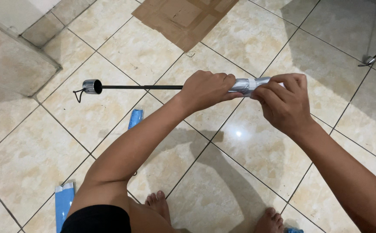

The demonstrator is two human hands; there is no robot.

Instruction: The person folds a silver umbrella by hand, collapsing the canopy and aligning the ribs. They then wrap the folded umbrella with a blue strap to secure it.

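Held level above the tiled floor (248, 39), crosswise before the body: a thin black rod (140, 87) with a silver wrapped handle (250, 85) at its right end and a metal cap (92, 86) at its left, a small cord loop dangling from the cap. Left hand (207, 89) closed in a full grip round the rod just where the silver wrap begins, knuckles up, the bare rod running out well to the left of it. Right hand (285, 105) just beside, fingertips pinched shut on the wrap's far end, a short stretch of silver showing between both hands. Below on the floor, a blue strip (135, 118) near the left forearm, another blue piece (64, 203) by the knee, bare feet (160, 203) at the bottom edge. Farther off, flattened cardboard (183, 17)
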